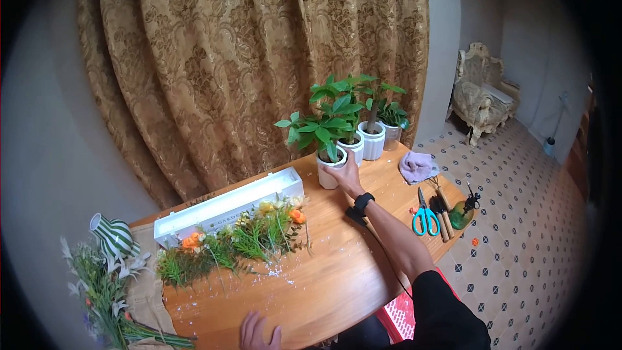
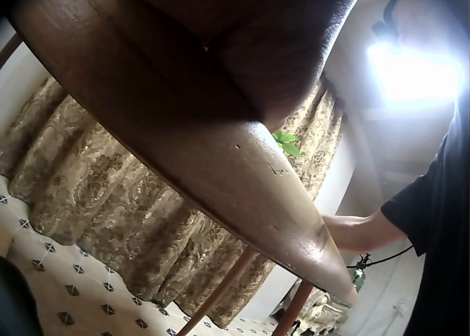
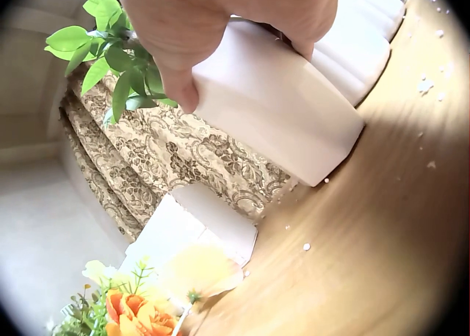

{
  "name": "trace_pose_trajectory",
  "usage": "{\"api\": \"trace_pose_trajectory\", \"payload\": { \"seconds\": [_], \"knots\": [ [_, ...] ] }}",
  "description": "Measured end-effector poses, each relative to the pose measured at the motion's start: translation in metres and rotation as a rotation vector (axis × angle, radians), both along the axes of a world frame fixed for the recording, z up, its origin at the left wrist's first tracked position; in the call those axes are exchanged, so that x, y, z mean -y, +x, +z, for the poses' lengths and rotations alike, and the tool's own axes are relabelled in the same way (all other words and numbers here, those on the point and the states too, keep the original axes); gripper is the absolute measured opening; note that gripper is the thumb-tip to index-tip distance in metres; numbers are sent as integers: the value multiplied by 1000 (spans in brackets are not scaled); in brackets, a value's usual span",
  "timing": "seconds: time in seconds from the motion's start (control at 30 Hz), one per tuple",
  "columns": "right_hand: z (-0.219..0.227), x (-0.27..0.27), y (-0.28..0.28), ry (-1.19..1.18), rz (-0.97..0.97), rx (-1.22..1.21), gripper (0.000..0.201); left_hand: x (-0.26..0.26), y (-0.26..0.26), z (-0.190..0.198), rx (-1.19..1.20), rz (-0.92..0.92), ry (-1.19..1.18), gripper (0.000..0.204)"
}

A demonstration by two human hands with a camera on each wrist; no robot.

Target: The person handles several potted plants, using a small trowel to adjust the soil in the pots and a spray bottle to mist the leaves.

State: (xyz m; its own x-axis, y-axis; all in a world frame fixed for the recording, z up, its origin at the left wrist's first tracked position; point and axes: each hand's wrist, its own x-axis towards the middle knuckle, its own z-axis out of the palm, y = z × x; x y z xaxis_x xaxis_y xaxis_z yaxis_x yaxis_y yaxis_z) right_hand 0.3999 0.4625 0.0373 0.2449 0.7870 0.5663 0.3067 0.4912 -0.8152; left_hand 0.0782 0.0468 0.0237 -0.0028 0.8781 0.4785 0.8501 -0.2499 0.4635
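Observation:
My right hand [image 1: 346, 177] grips the rim and side of the nearest white pot [image 1: 328, 175], which holds a leafy green plant [image 1: 324, 131]. Seen from the right wrist, the thumb and fingers of the hand [image 3: 235, 28] pinch this white pot [image 3: 275, 105], which stands on the wooden table [image 3: 382, 226]. More white pots [image 1: 371, 142] with plants stand in a row behind it. At the table's front edge my left hand [image 1: 259, 334] rests with fingers spread, holding nothing. The left wrist view shows that hand [image 2: 242, 50] large and dark over the table.
A long white planter box [image 1: 227, 204] stands at the back left, with orange and yellow flowers and greenery [image 1: 246, 240] before it. Blue scissors [image 1: 426, 220], wooden-handled tools, a green bottle [image 1: 461, 216] and a purple cloth [image 1: 418, 167] lie or stand right. A striped vase [image 1: 115, 236] is far left.

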Motion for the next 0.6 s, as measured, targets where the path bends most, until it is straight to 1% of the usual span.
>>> {"api": "trace_pose_trajectory", "payload": {
  "seconds": [0.2, 0.3, 0.4, 0.5, 0.6],
  "knots": [
    [1, -12, -8, 12, -19, 4, 92, 3, 1, 2, -13, 23, 8, 38],
    [8, -12, -14, 4, -33, 21, 89, 4, -1, -6, -10, 30, 8, 38],
    [9, -13, -19, 14, -12, -19, 88, 8, -2, -6, -9, 48, 2, 38],
    [9, -14, -17, -3, 8, 8, 86, 10, 0, -1, -11, 59, -4, 38],
    [8, -14, -16, -10, 31, 52, 84, 10, -1, -4, -2, 58, -4, 38]
  ]
}}
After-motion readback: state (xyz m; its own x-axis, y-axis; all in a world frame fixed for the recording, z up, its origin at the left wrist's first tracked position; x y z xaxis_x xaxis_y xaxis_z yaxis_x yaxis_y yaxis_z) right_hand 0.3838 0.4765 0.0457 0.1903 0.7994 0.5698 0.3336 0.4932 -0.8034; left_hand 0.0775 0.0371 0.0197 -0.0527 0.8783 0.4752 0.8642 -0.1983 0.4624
